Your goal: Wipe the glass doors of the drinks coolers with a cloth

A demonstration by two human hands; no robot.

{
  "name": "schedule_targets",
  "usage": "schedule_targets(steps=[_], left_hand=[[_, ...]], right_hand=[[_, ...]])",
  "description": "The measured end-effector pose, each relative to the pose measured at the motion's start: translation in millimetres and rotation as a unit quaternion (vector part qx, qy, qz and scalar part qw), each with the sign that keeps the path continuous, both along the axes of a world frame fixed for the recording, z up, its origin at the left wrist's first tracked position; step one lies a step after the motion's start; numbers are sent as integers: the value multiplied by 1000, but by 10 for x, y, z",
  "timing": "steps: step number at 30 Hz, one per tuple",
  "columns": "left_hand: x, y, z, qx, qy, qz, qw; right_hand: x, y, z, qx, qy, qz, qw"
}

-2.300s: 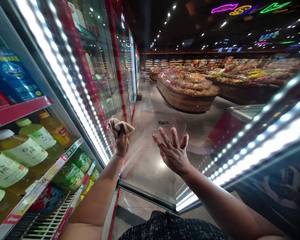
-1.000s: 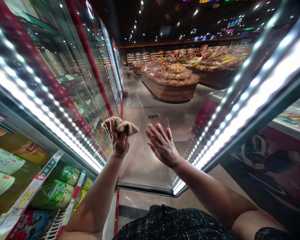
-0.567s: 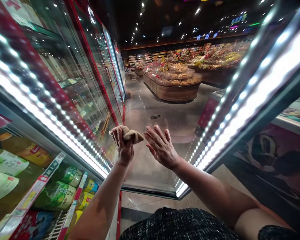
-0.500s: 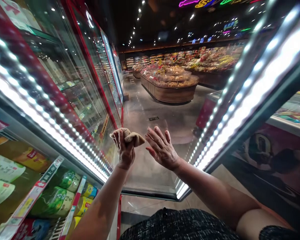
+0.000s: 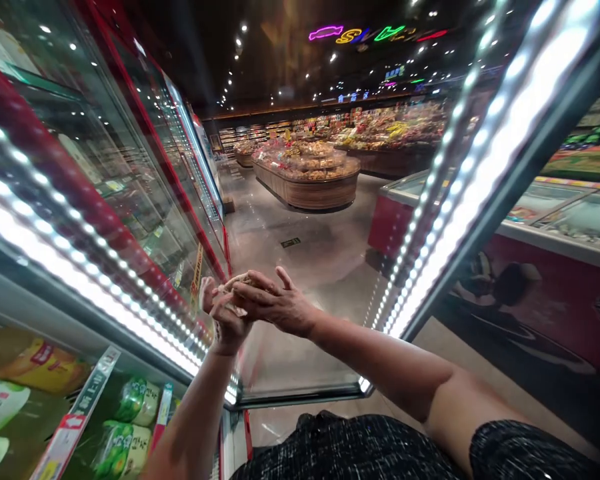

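A beige cloth [image 5: 240, 283] is bunched between my two hands in front of a clear glass door [image 5: 300, 360]. My left hand [image 5: 229, 325] is closed around it, fingers bent. Over the cloth and the left fingers lies my right hand [image 5: 280, 305], its fingers curled onto the fabric while one finger sticks up apart. Part of the cloth is hidden behind the fingers. Bright LED strips [image 5: 455, 193] run along both sides of the door frame.
On the left, packaged goods [image 5: 125, 433] sit on cooler shelves behind price strips [image 5: 83, 413]. Red-framed glass doors [image 5: 175, 160] line that side. Beyond the glass stands a rounded wooden display island [image 5: 310, 187] of goods. A chest freezer [image 5: 575, 220] is at the right.
My right hand has moved left from beside the cloth onto it, meeting my left hand. The left hand and cloth are slightly lower and further left. The view has turned to the right.
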State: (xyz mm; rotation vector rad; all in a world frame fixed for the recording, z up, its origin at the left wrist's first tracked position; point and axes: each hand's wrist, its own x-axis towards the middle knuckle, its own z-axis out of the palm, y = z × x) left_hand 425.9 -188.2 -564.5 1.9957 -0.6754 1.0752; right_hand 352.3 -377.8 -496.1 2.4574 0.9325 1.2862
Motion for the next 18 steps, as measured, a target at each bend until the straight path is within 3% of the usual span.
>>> schedule_targets(steps=[3, 7, 11, 15, 18], left_hand=[[82, 320, 131, 62, -42, 38, 996], [108, 563, 246, 149, 55, 43, 986], [84, 527, 274, 132, 105, 29, 985], [83, 434, 288, 111, 102, 40, 988], [103, 422, 285, 99, 89, 37, 990]], right_hand=[[65, 98, -69, 40, -21, -24, 999], [-21, 86, -106, 89, -58, -45, 993], [-189, -204, -23, 144, -154, -111, 971], [-280, -379, 9, 235, -161, -210, 935], [-268, -361, -146, 211, -131, -193, 949]])
